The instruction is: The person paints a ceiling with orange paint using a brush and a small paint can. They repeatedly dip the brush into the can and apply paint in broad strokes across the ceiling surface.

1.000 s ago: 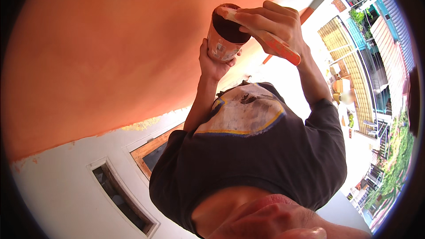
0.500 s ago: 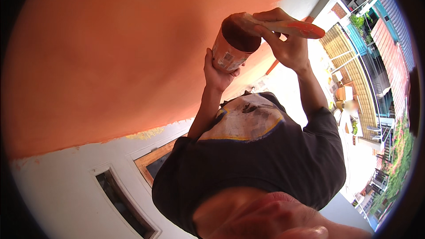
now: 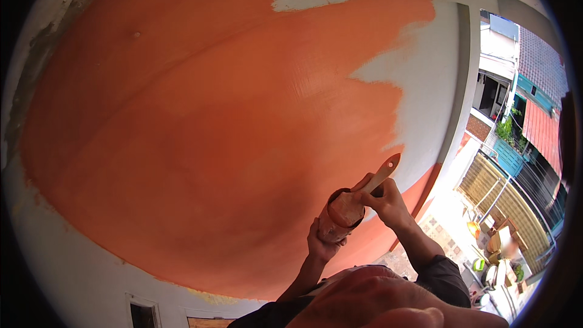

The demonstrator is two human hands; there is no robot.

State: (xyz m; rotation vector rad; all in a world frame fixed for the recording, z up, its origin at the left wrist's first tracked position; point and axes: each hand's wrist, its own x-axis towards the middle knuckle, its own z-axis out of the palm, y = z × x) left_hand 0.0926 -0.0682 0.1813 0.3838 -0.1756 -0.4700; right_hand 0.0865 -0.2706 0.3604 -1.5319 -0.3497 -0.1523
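Observation:
My left hand (image 3: 326, 246) is wrapped round the lower part of a paint-smeared can (image 3: 333, 231), which is tilted with its mouth up. My right hand (image 3: 387, 201) grips a flat paintbrush (image 3: 382, 174) near the base of its pale handle, whose orange-stained end points up to the right. The brush head is in the can's mouth; its bristle tips are hidden inside. Behind both hands stands a wall with a wide coat of orange paint (image 3: 243, 133), its right edge ragged against the bare grey-white part (image 3: 434, 85).
A grey pillar edge (image 3: 460, 67) bounds the wall on the right. Beyond it lie a sunlit patterned tile floor (image 3: 440, 231), a yellowish slatted fence (image 3: 531, 222) and assorted household items. A small dark window (image 3: 143, 314) is at the lower left.
The view has tipped up toward the wall, so the can and hands sit lower in the picture. The brush has gone from lying nearly level across the can's rim to slanting down into it.

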